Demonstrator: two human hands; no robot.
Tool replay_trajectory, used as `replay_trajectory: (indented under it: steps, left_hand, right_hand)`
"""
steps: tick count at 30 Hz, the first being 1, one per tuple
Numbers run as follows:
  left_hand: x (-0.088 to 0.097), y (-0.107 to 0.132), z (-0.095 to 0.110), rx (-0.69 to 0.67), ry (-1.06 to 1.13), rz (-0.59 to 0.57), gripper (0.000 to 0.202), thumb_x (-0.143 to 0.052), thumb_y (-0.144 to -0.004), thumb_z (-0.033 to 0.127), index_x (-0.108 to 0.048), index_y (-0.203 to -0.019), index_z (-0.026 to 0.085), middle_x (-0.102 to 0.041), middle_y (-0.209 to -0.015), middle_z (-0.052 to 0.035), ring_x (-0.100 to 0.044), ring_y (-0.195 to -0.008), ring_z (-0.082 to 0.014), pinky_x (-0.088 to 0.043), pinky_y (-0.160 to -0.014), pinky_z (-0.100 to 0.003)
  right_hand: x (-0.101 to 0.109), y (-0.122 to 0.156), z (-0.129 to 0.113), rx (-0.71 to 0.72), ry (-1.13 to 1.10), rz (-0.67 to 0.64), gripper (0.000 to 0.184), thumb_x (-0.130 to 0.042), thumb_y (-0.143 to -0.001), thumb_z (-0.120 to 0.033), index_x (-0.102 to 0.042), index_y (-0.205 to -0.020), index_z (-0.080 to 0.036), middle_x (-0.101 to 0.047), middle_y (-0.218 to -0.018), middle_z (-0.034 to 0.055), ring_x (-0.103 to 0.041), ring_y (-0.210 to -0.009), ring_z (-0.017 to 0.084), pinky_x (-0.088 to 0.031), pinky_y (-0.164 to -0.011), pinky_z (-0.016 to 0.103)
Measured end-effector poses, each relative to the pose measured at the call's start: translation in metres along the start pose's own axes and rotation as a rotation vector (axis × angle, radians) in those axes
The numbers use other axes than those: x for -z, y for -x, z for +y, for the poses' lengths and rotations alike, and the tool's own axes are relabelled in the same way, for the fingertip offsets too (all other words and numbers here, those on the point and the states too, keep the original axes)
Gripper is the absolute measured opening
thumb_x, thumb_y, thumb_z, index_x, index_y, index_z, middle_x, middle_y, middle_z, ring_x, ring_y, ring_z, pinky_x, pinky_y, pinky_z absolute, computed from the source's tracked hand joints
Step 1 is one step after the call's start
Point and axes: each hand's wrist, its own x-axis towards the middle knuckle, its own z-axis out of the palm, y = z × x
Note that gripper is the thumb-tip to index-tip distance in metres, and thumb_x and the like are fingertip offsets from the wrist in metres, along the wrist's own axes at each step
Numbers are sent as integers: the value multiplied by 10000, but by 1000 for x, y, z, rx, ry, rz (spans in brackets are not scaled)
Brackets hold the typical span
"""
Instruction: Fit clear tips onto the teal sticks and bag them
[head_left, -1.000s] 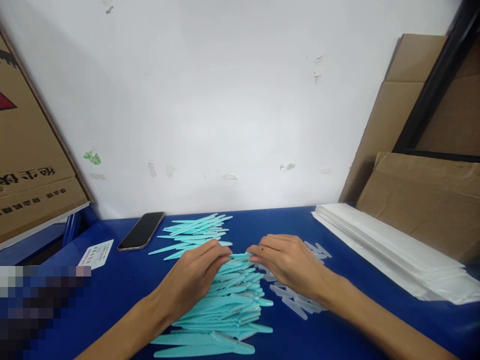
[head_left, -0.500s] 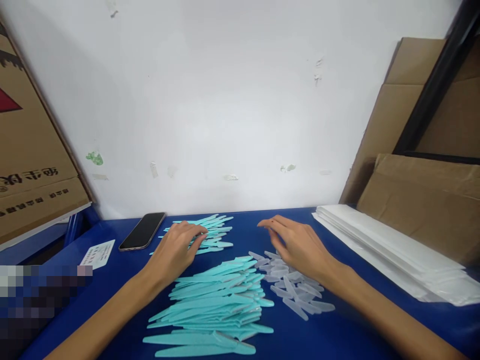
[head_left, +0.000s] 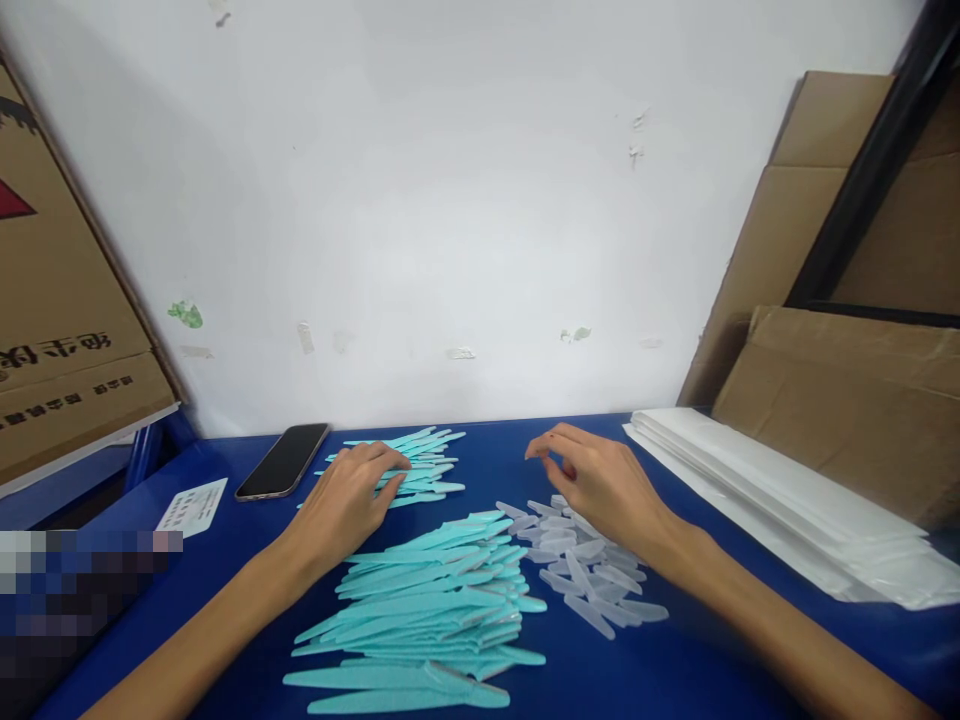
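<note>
While the left hand [head_left: 349, 492] is at the small pile of teal sticks [head_left: 431, 470], its grip is narrow, and I cannot tell if it holds one. The right hand [head_left: 592, 475] is by the clear caps [head_left: 579, 575], its grip wider, finger and thumb apart. The big pile of sticks [head_left: 450, 603] lies on the blue surface [head_left: 495, 460], just left of the caps. A phone [head_left: 285, 462] lies by the small pile.

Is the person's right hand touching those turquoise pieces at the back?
Apart. The head view shows bare blue table between the fingertips of the right hand and the nearest tips of the back turquoise pieces.
</note>
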Motion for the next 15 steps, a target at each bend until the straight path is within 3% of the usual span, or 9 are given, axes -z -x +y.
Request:
replay_trajectory:
  steps: [4, 9, 15]
  left_hand:
    - [3, 1, 10, -7, 228, -166, 231, -509, -986, 341, -718, -973, 243, -733, -978, -21, -650, -862, -198, -460, -735, -294]
    - [-2, 4, 14, 21, 340, -364, 199, -610, -940, 375, -764, -892, 258, -728, -897, -5, -625, -800, -175, -434, -684, -259]
    - [-6, 2, 15, 152, 489, -454, 290, -624, -907, 470, -780, -896, 226, -687, -786, -17, -544, -701, -165, -380, -602, -247]
  right_hand:
    - [2, 0, 2, 12, -8, 25, 245, -503, -935, -121, -687, -1027, -254, -727, -936, -3, -586, -583, 121, -400, -559, 249]
    - [3, -1, 3, 11, 7, 33, 201, -537, -948, -136, -696, -996, -251, -737, -928, -7, -602, -583, 120, -390, -551, 246]
    - [16, -7, 20, 91, 30, -217, 122, -649, -942, -258, -728, -1025, -299, -756, -1017, -19, -686, -744, 156, -423, -631, 255]
